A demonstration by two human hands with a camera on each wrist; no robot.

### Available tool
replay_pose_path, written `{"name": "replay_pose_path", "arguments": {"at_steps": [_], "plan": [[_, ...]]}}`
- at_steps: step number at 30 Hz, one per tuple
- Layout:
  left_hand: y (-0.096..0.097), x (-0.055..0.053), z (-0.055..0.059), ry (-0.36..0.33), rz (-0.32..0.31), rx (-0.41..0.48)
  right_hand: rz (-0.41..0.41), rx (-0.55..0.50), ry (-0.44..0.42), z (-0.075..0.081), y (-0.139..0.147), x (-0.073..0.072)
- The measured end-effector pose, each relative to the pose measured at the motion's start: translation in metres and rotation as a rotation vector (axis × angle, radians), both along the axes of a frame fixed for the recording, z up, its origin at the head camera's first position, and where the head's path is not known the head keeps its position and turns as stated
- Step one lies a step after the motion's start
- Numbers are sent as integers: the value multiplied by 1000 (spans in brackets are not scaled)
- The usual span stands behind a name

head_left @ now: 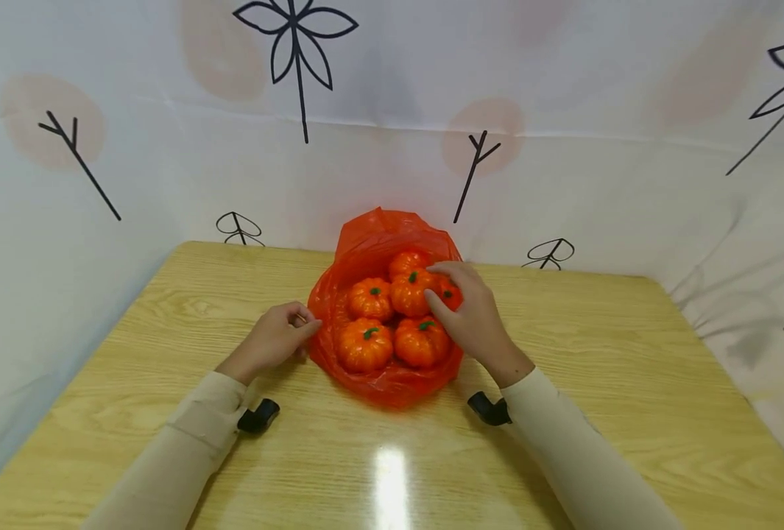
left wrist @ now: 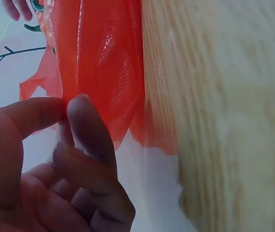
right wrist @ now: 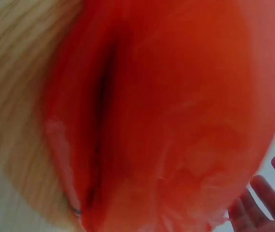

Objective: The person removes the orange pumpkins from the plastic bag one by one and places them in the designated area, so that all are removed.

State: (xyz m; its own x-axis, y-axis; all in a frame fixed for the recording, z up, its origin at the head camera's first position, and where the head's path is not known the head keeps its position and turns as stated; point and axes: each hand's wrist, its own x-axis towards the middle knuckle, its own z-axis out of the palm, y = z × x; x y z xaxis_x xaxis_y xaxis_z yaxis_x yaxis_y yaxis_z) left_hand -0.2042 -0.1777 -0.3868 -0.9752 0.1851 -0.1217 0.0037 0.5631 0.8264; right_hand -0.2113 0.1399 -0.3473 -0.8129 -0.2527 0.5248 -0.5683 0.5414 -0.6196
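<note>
A red plastic bag point(head_left: 392, 386) stands open-mouthed on the table, holding several small orange pumpkins with green stems. At the bag's left rim, my left hand point(head_left: 275, 338) pinches the thin plastic between thumb and forefinger, as the left wrist view shows up close. My right hand point(head_left: 467, 313) is over the bag's right side. Its thumb and fingertips are beside the raised middle pumpkin point(head_left: 413, 294), and it partly covers another pumpkin point(head_left: 450, 293) at the right. In the right wrist view the fingers point(right wrist: 266, 195) look spread and loosely bent, while the bag point(right wrist: 176, 106) fills most of that frame.
The bag stands on a light wood-grain table point(head_left: 604, 368), near its back edge. Behind it hangs a white cloth point(head_left: 392, 169) with black plant drawings and pale pink spots. Black wrist devices point(head_left: 259, 417) sit at both sleeves. A bright reflection lies on the tabletop in front.
</note>
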Motion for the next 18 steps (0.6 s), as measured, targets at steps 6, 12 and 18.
{"name": "replay_pose_path", "arguments": {"at_steps": [6, 12, 18], "plan": [[-3, -1, -1, -35, -11, 35, 5, 71, -16, -8, -2, -2], [-5, -3, -5, -76, -19, 67, 1, 107, -63, -10, -1, -1], [-10, -8, -15, -138, -58, 157, -6, 174, -126, -13, 4, -2]]}}
